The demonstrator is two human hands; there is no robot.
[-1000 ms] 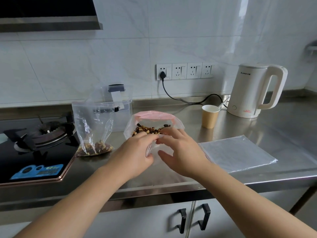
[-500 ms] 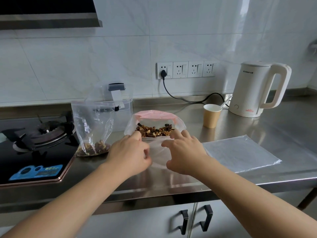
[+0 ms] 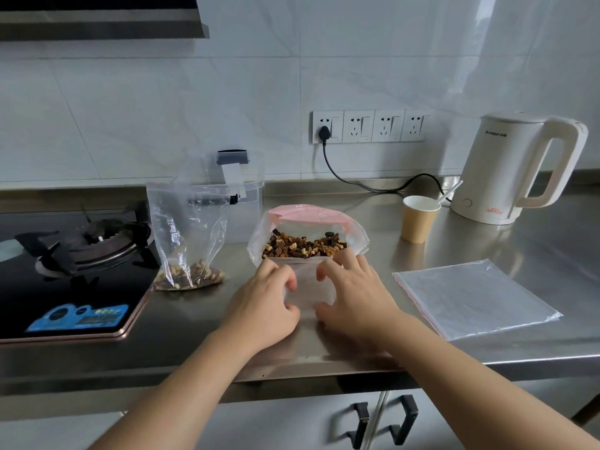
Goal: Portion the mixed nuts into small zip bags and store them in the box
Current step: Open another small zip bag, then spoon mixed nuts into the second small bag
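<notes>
Both hands, left hand [image 3: 264, 295] and right hand [image 3: 352, 292], pinch a small clear zip bag [image 3: 308, 284]; just beyond, the open nut-filled plastic bag [image 3: 305, 237] could tip if nudged.

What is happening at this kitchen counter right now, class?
A person is portioning mixed nuts into small bags. Both the left hand and the right hand grip a small empty zip bag just in front of the big open bag of nuts. One small bag with nuts in it stands to the left, beside the clear box. Spare flat bags lie on the right, with a paper cup and a kettle behind them.
</notes>
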